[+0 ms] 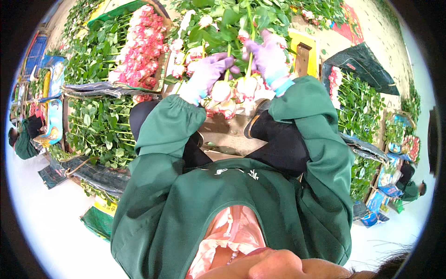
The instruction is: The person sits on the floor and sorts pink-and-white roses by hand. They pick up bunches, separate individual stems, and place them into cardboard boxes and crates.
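Note:
Both of my hands wear thin purple gloves with pale blue cuffs. My left hand is closed around green rose stems, whose pink-edged white heads hang toward me below the fingers. My right hand, a little blurred, has its fingers about another long stem; a large pale rose head is at that stem's near end. More pink and white roses lie just beyond and beside the hands. Green rose leaves fill the area past them, hiding where the stems end.
On the left, a dense row of pink roses lies with leafy stems between dark sheet dividers. More stems and a dark flap are on the right. A yellow-edged wooden piece stands by my right hand. Other people work at both far sides.

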`<state>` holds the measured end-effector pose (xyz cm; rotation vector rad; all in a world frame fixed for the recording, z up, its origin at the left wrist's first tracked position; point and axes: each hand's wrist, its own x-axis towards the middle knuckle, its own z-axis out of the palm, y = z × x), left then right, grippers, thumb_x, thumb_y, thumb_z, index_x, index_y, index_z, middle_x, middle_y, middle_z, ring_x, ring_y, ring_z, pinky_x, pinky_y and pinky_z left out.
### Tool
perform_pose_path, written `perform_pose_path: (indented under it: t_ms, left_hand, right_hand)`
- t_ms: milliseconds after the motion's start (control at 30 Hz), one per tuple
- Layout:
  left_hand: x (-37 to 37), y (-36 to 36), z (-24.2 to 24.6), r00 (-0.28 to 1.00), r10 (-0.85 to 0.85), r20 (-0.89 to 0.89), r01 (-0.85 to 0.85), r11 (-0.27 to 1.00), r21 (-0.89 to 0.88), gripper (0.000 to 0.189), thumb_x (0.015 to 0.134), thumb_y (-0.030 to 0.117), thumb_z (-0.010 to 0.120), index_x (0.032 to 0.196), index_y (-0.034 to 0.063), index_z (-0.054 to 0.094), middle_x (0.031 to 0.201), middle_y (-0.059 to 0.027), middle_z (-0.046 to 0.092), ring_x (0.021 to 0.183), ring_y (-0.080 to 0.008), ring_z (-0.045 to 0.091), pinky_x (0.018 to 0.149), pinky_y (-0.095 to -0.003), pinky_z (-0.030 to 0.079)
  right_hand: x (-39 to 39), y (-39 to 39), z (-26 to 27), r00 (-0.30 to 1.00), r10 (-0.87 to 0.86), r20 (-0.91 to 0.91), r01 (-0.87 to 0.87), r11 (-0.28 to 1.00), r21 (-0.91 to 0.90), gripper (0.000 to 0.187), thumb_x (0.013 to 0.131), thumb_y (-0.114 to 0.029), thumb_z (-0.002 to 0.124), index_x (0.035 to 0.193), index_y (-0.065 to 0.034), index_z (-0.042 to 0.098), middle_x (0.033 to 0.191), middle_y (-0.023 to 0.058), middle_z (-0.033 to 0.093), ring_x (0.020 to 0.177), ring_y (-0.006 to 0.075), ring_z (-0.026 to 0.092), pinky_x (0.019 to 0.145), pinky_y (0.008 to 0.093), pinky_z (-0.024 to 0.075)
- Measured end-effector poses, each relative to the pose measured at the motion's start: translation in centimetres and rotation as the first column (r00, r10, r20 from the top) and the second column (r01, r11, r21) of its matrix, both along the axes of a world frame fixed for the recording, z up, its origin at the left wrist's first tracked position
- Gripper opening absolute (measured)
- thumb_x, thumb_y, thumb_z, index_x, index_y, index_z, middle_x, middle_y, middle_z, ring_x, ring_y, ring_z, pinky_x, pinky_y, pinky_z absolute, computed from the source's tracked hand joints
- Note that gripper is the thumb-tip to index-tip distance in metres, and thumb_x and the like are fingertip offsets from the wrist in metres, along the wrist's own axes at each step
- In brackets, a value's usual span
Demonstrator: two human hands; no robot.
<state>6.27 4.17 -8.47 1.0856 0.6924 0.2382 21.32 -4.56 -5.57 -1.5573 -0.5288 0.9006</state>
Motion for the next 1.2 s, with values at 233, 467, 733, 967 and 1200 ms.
perform_pose_path:
  t_ms: [233, 467, 733, 967, 1200]
  left_hand:
    - [-0.2, -0.2, -5.4, 1.000, -0.006, -0.026, 0.007, 1.000, 0.021, 0.041, 0.092, 0.019, 0.060, 0.125, -0.0055, 0.053, 0.095, -0.0071, 0.067, 0.076, -0.0092, 0.060, 0.068, -0.0220, 0.048]
    - [0.8, 3.5, -14.9, 0.999, -0.030, 0.033, -0.002, 0.714, 0.700, 0.042, 0.101, 0.030, 0.041, 0.131, 0.0008, 0.049, 0.126, -0.0122, 0.057, 0.112, -0.0167, 0.053, 0.097, -0.0287, 0.041]
    - [-1.3, 2.0, -1.0, 0.981, 0.003, 0.192, -0.105, 0.847, 0.522, 0.046, 0.101, 0.035, 0.042, 0.126, -0.0028, 0.048, 0.120, -0.0060, 0.052, 0.111, -0.0154, 0.049, 0.098, -0.0292, 0.039]
    - [0.7, -12.1, 13.1, 0.895, -0.446, -0.023, 0.045, 0.039, 0.998, 0.040, 0.089, 0.017, 0.055, 0.121, -0.0062, 0.048, 0.119, -0.0247, 0.054, 0.105, -0.0347, 0.056, 0.094, -0.0403, 0.044]
    - [4.9, -18.4, 13.8, 0.750, -0.652, 0.111, 0.011, 0.180, 0.984, 0.049, 0.090, 0.013, 0.047, 0.136, -0.0029, 0.041, 0.133, -0.0188, 0.050, 0.103, -0.0274, 0.060, 0.088, -0.0363, 0.050]
  right_hand:
    - [-1.8, 1.1, -7.6, 0.987, 0.025, -0.158, -0.029, 0.999, -0.023, 0.062, 0.086, -0.005, 0.056, 0.142, -0.0021, 0.029, 0.107, 0.0131, 0.058, 0.065, 0.0167, 0.061, 0.046, 0.0274, 0.0530]
    - [-1.7, 1.6, -5.2, 0.830, 0.391, 0.398, -0.223, 0.886, -0.406, 0.062, 0.086, -0.041, 0.054, 0.137, -0.0091, 0.042, 0.092, 0.0179, 0.066, 0.082, 0.0267, 0.064, 0.067, 0.0442, 0.0508]
    - [-5.6, -0.6, 2.2, 0.905, 0.041, 0.422, -0.084, 0.993, 0.082, 0.069, 0.086, -0.034, 0.059, 0.146, -0.0165, 0.028, 0.136, 0.0196, 0.048, 0.117, 0.0353, 0.053, 0.098, 0.0380, 0.0443]
    - [-6.2, -15.5, 8.0, 0.922, -0.353, 0.160, 0.120, 0.654, 0.747, 0.068, 0.087, -0.006, 0.061, 0.144, 0.0006, 0.026, 0.143, 0.0141, 0.041, 0.129, 0.0181, 0.041, 0.108, 0.0305, 0.0321]
    - [-1.1, -41.7, 9.5, 0.390, -0.837, 0.383, 0.725, 0.536, 0.433, 0.064, 0.085, -0.009, 0.063, 0.142, -0.0053, 0.034, 0.108, 0.0118, 0.060, 0.087, 0.0138, 0.058, 0.067, 0.0249, 0.0450]
